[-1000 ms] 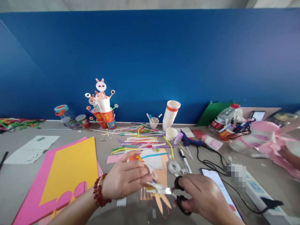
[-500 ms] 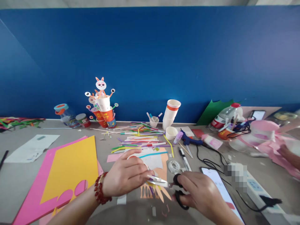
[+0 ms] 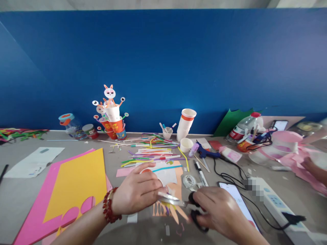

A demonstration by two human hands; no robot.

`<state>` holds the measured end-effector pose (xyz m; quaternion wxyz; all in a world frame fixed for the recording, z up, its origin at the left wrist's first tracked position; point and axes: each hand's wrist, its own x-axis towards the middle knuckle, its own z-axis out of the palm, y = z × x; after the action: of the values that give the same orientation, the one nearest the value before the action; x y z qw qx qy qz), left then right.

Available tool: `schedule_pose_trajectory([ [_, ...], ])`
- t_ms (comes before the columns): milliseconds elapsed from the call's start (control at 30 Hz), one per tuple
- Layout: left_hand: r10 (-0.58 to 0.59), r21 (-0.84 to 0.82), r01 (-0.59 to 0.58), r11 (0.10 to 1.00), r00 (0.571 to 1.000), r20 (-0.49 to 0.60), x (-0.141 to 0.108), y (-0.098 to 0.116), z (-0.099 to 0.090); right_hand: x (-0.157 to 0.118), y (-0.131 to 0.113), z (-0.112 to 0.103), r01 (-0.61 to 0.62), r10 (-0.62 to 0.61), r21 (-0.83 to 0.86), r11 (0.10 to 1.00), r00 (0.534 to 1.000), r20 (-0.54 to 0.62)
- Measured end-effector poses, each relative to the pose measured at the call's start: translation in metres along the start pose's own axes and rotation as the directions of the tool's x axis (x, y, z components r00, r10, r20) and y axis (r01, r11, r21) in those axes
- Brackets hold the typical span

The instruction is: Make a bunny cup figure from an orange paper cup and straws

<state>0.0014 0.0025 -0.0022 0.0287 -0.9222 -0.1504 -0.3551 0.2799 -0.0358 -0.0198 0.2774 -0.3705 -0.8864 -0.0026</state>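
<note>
My right hand (image 3: 217, 207) grips black-handled scissors (image 3: 176, 200), fingers in the loops. The blades point left to the fingertips of my left hand (image 3: 140, 189), which is closed around a white, round-rimmed piece (image 3: 158, 177) with some orange on it, possibly a paper cup. Most of it is hidden behind the fingers. Pointed orange paper strips (image 3: 174, 214) stick out below the blades. Under them on the table lies an orange paper sheet (image 3: 159, 209) with leaf-shaped holes cut along its edge. A blue straw (image 3: 167, 167) lies just beyond my left hand.
Yellow (image 3: 79, 180) and pink sheets lie left. Straws (image 3: 153, 151), a cup stack (image 3: 187, 124) and rabbit-faced cups (image 3: 112, 112) stand behind. Right are tape (image 3: 189, 181), a glue gun (image 3: 206, 152), a phone (image 3: 236, 200) and a power strip (image 3: 276, 200). Another person's hand (image 3: 313, 168) touches pink material.
The scissors have shifted slightly left along the paper, and their handles are spread a little wider. The orange strips have tipped slightly downward. My left hand keeps its hold.
</note>
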Motion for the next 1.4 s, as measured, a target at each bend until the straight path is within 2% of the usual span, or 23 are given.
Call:
schedule_pose_trajectory([
  [67,0.0,0.007,0.0,1.0,1.0,0.0,0.0,0.0,0.0,0.002,0.002,-0.003,0.055,-0.055,-0.022,0.998,0.998,-0.013],
  [133,0.008,0.028,-0.008,1.0,1.0,-0.016,0.001,0.001,-0.001,0.003,0.004,-0.007,0.039,-0.04,-0.02,0.999,0.999,-0.016],
  [200,0.028,0.062,-0.025,0.998,0.999,-0.044,0.002,0.002,-0.003,0.003,0.008,-0.009,-0.077,0.077,-0.015,0.997,0.997,-0.012],
  [267,0.044,0.089,-0.038,0.995,0.997,-0.065,0.002,0.003,-0.005,-0.001,0.01,-0.005,-0.228,0.228,-0.009,0.974,0.974,0.012],
  [333,0.049,0.1,-0.043,0.994,0.997,-0.059,0.0,0.002,-0.006,-0.01,0.011,0.004,-0.359,0.358,0.012,0.933,0.931,0.072],
  [433,0.033,0.112,-0.028,0.993,0.999,-0.043,-0.007,-0.002,-0.005,-0.029,0.008,0.026,-0.501,0.488,0.021,0.865,0.851,0.193],
  [500,0.007,0.082,-0.002,0.997,0.998,-0.057,-0.012,-0.005,-0.005,-0.041,0.005,0.042,-0.514,0.503,-0.014,0.858,0.834,0.228],
  [600,-0.094,-0.07,0.085,0.994,0.986,-0.134,-0.014,-0.009,-0.006,-0.053,-0.001,0.063,-0.47,0.495,-0.157,0.869,0.829,0.258],
  [667,-0.247,-0.186,0.211,0.96,0.948,-0.198,-0.013,-0.011,-0.007,-0.056,-0.003,0.073,-0.432,0.495,-0.26,0.863,0.824,0.275],
  [700,-0.355,-0.239,0.304,0.922,0.911,-0.209,-0.012,-0.013,-0.007,-0.056,-0.003,0.078,-0.422,0.5,-0.294,0.857,0.819,0.282],
  [767,-0.578,-0.362,0.499,0.787,0.802,-0.15,-0.011,-0.018,-0.006,-0.054,-0.003,0.084,-0.431,0.519,-0.318,0.845,0.803,0.291],
  [833,-0.742,-0.514,0.633,0.579,0.67,-0.01,-0.01,-0.023,-0.002,-0.051,-0.001,0.086,-0.476,0.553,-0.291,0.83,0.773,0.313],
  [867,-0.786,-0.589,0.658,0.47,0.615,0.059,-0.01,-0.026,0.001,-0.049,0.0,0.085,-0.504,0.568,-0.264,0.822,0.753,0.331],
  [933,-0.829,-0.694,0.659,0.29,0.535,0.162,-0.011,-0.03,0.006,-0.045,0.002,0.08,-0.559,0.586,-0.193,0.806,0.71,0.39],
  [1000,-0.851,-0.738,0.649,0.183,0.481,0.212,-0.011,-0.032,0.01,-0.04,0.004,0.07,-0.598,0.578,-0.111,0.794,0.685,0.443],
  [1100,-0.869,-0.754,0.647,0.11,0.431,0.243,-0.009,-0.032,0.014,-0.03,0.004,0.055,-0.644,0.556,0.055,0.763,0.697,0.452],
  [1200,-0.863,-0.77,0.632,0.086,0.434,0.26,-0.005,-0.028,0.019,-0.015,-0.004,0.052,-0.631,0.504,0.385,0.673,0.773,0.387],
  [1267,-0.862,-0.775,0.625,0.097,0.442,0.249,-0.003,-0.025,0.024,-0.004,-0.013,0.06,-0.569,0.482,0.562,0.601,0.818,0.313],
  [1333,-0.87,-0.767,0.631,0.115,0.437,0.229,-0.002,-0.022,0.028,0.007,-0.023,0.073,-0.557,0.492,0.62,0.553,0.819,0.297],
  [1400,-0.873,-0.764,0.632,0.133,0.439,0.211,-0.002,-0.02,0.03,0.014,-0.031,0.088,-0.578,0.495,0.63,0.519,0.804,0.329],
])
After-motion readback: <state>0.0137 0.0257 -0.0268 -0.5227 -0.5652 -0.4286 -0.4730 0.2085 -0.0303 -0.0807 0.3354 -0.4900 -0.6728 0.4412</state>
